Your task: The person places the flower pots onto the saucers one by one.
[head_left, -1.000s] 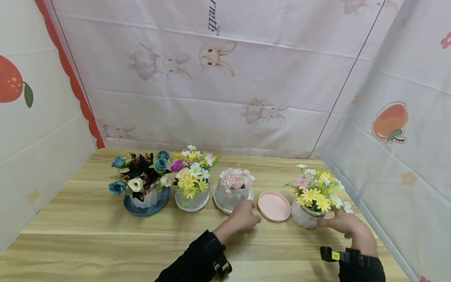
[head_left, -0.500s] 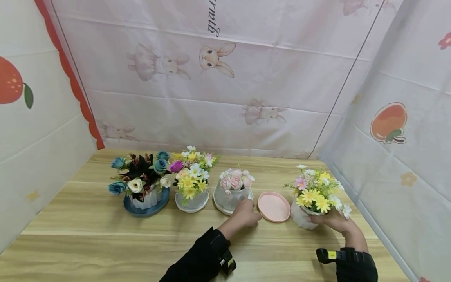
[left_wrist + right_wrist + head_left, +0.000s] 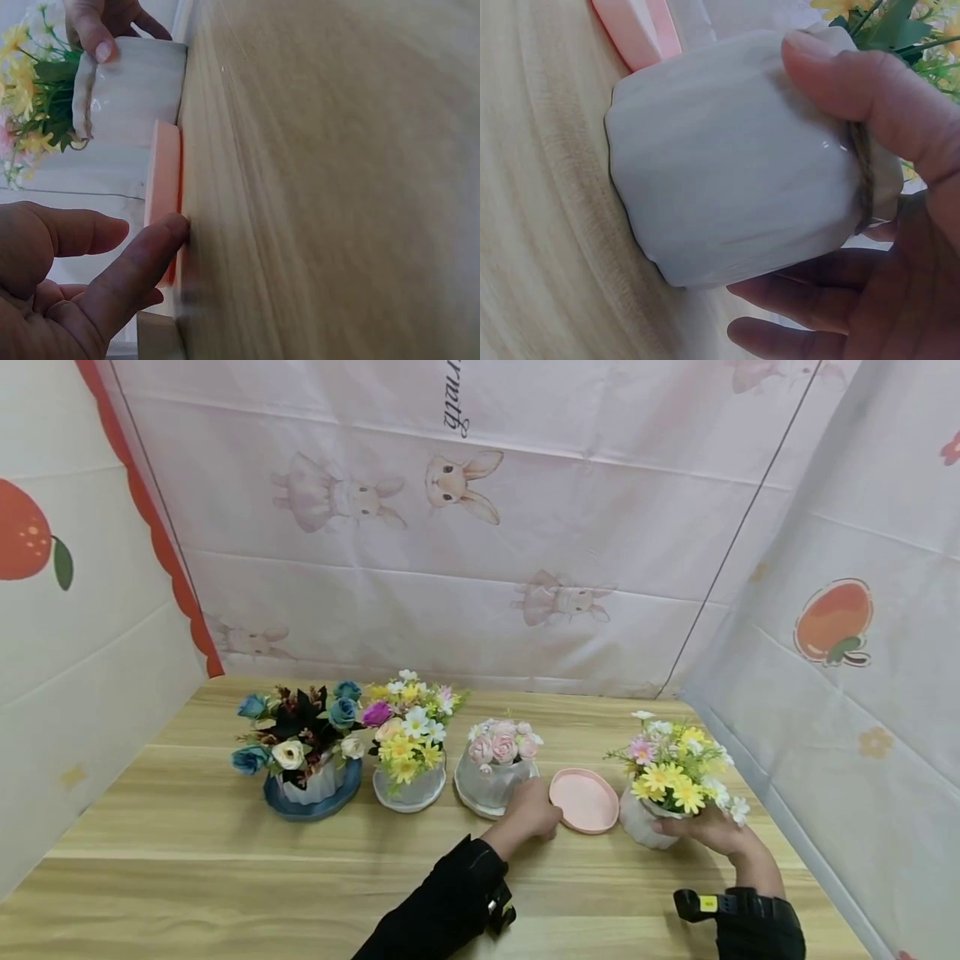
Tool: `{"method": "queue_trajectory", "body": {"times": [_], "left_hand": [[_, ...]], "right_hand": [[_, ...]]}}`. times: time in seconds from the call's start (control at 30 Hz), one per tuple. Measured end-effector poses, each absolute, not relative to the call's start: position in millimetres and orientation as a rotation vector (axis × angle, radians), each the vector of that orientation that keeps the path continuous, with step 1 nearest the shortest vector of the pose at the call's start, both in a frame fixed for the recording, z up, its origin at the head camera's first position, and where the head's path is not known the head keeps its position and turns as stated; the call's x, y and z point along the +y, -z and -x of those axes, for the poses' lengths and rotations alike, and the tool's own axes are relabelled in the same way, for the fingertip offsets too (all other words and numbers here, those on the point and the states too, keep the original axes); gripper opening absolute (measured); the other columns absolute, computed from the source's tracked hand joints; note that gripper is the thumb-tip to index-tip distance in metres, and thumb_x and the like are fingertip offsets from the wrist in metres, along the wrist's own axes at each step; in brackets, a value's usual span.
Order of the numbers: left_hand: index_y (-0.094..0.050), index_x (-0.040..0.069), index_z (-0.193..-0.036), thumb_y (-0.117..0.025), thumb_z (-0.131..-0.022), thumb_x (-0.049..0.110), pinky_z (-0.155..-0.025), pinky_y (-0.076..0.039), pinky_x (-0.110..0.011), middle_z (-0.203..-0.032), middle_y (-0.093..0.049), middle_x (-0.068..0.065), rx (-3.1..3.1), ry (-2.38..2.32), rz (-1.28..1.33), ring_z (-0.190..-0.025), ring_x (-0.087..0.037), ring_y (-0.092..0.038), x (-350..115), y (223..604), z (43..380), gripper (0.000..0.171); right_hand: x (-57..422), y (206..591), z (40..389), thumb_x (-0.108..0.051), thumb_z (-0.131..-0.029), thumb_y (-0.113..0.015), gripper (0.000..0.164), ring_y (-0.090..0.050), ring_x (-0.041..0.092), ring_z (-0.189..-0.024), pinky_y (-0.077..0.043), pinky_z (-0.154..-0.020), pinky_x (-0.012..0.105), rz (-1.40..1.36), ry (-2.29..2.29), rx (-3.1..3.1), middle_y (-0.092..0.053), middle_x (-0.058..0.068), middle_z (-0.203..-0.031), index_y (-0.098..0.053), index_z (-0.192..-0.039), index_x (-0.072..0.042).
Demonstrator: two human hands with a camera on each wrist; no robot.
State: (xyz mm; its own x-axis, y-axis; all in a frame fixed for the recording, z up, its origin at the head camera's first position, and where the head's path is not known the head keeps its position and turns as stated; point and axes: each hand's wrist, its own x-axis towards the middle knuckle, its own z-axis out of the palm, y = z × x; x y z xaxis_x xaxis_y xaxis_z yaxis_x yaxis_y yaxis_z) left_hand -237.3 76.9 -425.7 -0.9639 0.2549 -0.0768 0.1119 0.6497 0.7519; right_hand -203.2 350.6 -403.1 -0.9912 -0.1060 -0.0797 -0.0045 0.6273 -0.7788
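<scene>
A round pink saucer [image 3: 585,802] lies on the wooden table between two potted flower arrangements. My left hand [image 3: 531,812] is at the saucer's left edge. In the left wrist view its index finger [image 3: 142,262] stretches along the pink rim, with the thumb [image 3: 90,232] apart from it. My right hand [image 3: 708,831] grips a white flowerpot [image 3: 641,822], thumb on the near side of its upper wall. A twine band circles the pot's neck in the right wrist view. Yellow, white and pink artificial flowers [image 3: 667,768] fill it. The pot stands upright, just right of the saucer.
Leftward stand a pot of pink roses [image 3: 502,745] on a pale saucer, a pot of mixed flowers [image 3: 408,747] on a white saucer, and blue and cream roses [image 3: 300,735] on a blue saucer [image 3: 300,810]. Printed cloth [image 3: 600,527] hangs behind and at both sides.
My left hand has moved slightly right to the pink saucer's edge. My right hand has shifted a little left around the white flowerpot, which stays in place.
</scene>
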Motion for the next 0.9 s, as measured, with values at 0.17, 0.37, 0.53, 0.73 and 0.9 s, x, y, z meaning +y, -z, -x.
{"method": "queue_trajectory", "body": {"times": [0.17,0.37,0.53,0.73,0.9], "left_hand": [[-0.057,0.003,-0.061,-0.064,-0.073,0.001,-0.039,-0.039,-0.018,-0.047,-0.055,-0.001,2.727,-1.149,-0.239,-0.039,-0.012,-0.054,83,427,242,0.014],[-0.059,0.002,-0.063,-0.072,-0.068,0.000,-0.044,-0.044,-0.018,-0.052,-0.055,-0.001,2.767,-1.078,-0.208,-0.044,-0.012,-0.054,84,427,246,0.014],[-0.055,0.005,-0.055,-0.067,-0.076,0.004,-0.045,-0.043,-0.017,-0.038,-0.051,0.003,2.752,-1.133,-0.181,-0.033,-0.007,-0.052,85,429,248,0.024],[-0.056,0.006,-0.055,-0.069,-0.072,0.002,-0.044,-0.041,-0.018,-0.041,-0.051,0.003,2.757,-1.171,-0.118,-0.037,-0.009,-0.051,90,432,247,0.022],[-0.055,0.005,-0.056,-0.068,-0.074,0.002,-0.042,-0.041,-0.017,-0.039,-0.051,0.003,2.754,-1.175,-0.085,-0.034,-0.008,-0.051,91,430,245,0.022]], "right_hand": [[349,402,204,-0.021,-0.071,-0.080,0.106,-0.017,0.050,-0.129,-0.018,-0.100,0.062,0.095,1.317,2.720,-0.018,0.031,-0.142,-0.008,-0.144,0.005],[346,401,204,-0.021,-0.075,-0.077,0.100,-0.022,0.052,-0.127,-0.033,-0.095,0.058,0.044,1.299,2.650,-0.018,0.034,-0.140,-0.008,-0.142,0.008],[345,397,203,-0.020,-0.078,-0.074,0.098,-0.029,0.055,-0.122,-0.047,-0.082,0.051,-0.058,1.297,2.583,-0.016,0.038,-0.138,-0.005,-0.140,0.011],[345,399,202,-0.022,-0.078,-0.073,0.095,-0.033,0.052,-0.121,-0.047,-0.085,0.048,-0.080,1.282,2.595,-0.022,0.038,-0.136,-0.010,-0.138,0.015],[347,401,202,-0.019,-0.078,-0.075,0.095,-0.032,0.052,-0.122,-0.048,-0.084,0.047,-0.043,1.317,2.606,-0.023,0.037,-0.137,-0.010,-0.139,0.013]]}}
